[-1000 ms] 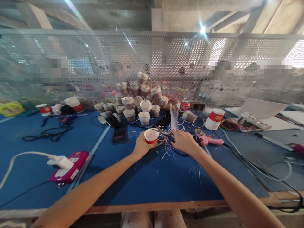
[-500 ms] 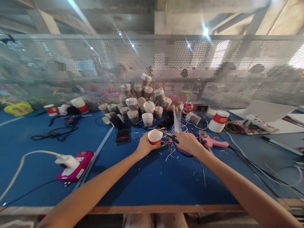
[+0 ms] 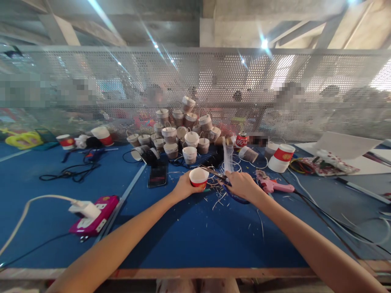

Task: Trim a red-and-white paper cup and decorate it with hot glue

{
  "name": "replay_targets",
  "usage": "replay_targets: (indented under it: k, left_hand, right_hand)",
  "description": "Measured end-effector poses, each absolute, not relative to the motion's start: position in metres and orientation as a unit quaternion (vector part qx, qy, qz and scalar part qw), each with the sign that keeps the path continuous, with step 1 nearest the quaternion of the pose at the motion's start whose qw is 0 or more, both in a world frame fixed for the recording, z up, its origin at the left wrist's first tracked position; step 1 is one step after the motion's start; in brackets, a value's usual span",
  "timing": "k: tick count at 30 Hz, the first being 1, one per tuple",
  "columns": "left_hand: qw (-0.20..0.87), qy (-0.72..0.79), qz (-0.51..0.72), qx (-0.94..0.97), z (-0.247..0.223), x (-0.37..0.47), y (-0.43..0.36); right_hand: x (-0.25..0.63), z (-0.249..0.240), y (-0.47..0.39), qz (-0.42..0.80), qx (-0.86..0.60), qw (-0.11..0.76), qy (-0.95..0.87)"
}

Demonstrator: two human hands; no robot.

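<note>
One paper cup (image 3: pixel 198 180) opens upward, long axis near-vertical.

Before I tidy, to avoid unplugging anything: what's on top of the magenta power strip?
A white adapter with a pale cable sits on the magenta power strip; the part it covers can't be seen.

Bare forearms (image 3: pixel 137 223), pale legwear (image 3: pixel 177 285)

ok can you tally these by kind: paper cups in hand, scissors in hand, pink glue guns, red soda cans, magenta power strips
Held paper cup: 1
Held scissors: 1
Pink glue gun: 1
Red soda can: 1
Magenta power strip: 1
Total: 5
</note>
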State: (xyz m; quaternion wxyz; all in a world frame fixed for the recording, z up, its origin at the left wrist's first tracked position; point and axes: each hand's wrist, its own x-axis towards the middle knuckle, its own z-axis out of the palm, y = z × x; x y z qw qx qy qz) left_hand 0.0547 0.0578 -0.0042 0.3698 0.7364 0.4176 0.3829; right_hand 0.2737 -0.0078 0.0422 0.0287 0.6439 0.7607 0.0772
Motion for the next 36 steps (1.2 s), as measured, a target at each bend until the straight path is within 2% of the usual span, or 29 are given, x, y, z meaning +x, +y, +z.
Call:
replay_targets:
  k: [25, 36]
  left_hand:
    - [0.392, 0.346, 0.342, 0.781, -0.002, 0.050, 0.069]
    - [0.448, 0.297, 0.294, 0.790, -0.009, 0.045, 0.084]
  right_hand:
    - [0.276, 0.047, -0.003, 0.086, 0.645, 0.025, 0.759]
    - [0.277, 0.057, -0.003, 0.064, 0.641, 0.043, 0.764]
